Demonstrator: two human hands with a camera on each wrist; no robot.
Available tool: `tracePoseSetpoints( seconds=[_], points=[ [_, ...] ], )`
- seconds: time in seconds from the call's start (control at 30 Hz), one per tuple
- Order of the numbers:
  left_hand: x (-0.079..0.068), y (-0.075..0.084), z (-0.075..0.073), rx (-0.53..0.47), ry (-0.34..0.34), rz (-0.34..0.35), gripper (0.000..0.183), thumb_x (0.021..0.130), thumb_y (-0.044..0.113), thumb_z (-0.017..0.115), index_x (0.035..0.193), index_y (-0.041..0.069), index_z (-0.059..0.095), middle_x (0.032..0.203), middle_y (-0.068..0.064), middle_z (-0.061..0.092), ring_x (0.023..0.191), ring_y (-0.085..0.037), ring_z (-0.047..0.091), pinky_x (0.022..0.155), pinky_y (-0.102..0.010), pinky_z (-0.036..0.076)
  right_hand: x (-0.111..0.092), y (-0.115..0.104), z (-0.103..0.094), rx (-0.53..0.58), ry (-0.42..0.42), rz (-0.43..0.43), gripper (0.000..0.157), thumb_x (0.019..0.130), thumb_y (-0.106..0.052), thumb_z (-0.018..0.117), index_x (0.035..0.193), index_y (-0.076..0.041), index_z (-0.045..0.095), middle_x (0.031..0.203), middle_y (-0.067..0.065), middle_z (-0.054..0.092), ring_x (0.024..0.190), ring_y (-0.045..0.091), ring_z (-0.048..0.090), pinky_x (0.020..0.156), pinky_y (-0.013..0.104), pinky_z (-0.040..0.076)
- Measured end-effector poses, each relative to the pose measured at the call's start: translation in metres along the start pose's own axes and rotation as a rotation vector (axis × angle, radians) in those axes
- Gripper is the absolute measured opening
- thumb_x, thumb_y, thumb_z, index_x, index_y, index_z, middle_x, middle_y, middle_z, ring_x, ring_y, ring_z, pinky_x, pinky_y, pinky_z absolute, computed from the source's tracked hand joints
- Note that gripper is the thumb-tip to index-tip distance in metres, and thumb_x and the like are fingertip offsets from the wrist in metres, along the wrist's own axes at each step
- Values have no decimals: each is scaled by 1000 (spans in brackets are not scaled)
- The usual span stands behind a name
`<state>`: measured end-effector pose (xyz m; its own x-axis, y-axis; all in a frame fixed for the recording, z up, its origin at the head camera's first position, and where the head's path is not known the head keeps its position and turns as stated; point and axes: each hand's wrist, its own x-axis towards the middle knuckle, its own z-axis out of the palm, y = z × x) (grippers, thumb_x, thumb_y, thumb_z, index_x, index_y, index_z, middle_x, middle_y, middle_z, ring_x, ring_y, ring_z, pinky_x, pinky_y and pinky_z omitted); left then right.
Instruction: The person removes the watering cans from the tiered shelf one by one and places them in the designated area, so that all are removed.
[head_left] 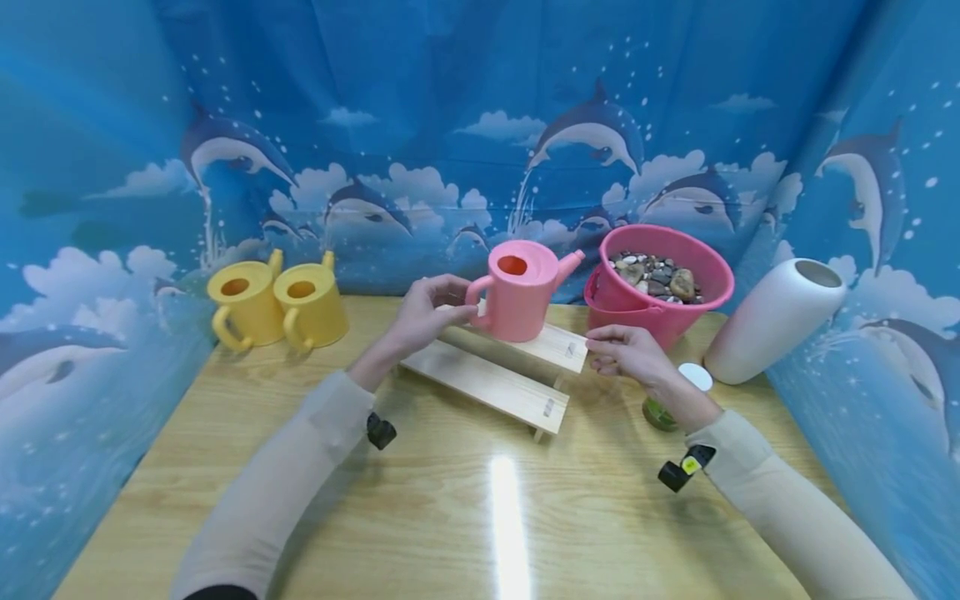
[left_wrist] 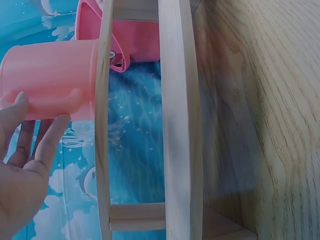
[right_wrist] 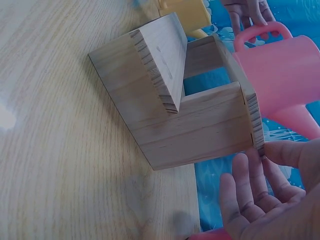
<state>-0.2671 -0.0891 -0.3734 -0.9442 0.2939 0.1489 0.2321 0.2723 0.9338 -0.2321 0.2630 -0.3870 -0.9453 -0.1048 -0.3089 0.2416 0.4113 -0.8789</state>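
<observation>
A pink watering can [head_left: 520, 292] stands upright on the upper step of a two-step wooden stand [head_left: 487, 379], its spout turned to the right. At the can's handle, my left hand [head_left: 431, 310] holds on with thumb and fingertips; the left wrist view shows the thumb and a finger on the handle [left_wrist: 55, 102]. My right hand [head_left: 626, 354] pinches the right end of the stand's upper board [right_wrist: 255, 122], thumb above and fingers below. The lower step [head_left: 487, 382] bears nothing.
Two yellow watering cans [head_left: 251, 308] stand at the back left. At the right are a pink bucket [head_left: 667, 242] of stones, a tilted white vase [head_left: 772, 325] and a small green jar [head_left: 658, 414] with a white lid, partly behind my right wrist. A dolphin-print curtain [head_left: 420, 100] surrounds the table.
</observation>
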Motion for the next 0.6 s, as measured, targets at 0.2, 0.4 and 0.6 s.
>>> tracePoseSetpoints(
  seconds=[0.2, 0.4, 0.6],
  points=[
    [-13, -1, -11, -1, 36, 12, 29, 96, 20, 78, 124, 12, 71, 123, -8, 74, 118, -26, 68, 103, -47, 60, 0, 0, 0, 16, -6, -6, 47, 106, -24, 65, 144, 2, 57, 99, -9, 72, 87, 8, 73, 85, 26, 66],
    [-28, -7, -32, 9, 122, 53, 32, 97, 18, 78, 127, 9, 70, 124, -11, 74, 115, -21, 70, 101, -32, 61, -1, -1, 1, 11, -6, -3, 47, 106, -25, 65, 144, 2, 56, 100, -9, 72, 88, 8, 73, 86, 27, 66],
    [-43, -9, -57, 14, 228, 77, 35, 96, 16, 79, 127, 6, 68, 125, -15, 73, 110, -8, 69, 101, -20, 58, -1, 0, 0, 6, -1, -8, 46, 107, -25, 64, 144, 2, 57, 101, -8, 71, 87, 8, 73, 84, 27, 66]
  ],
)
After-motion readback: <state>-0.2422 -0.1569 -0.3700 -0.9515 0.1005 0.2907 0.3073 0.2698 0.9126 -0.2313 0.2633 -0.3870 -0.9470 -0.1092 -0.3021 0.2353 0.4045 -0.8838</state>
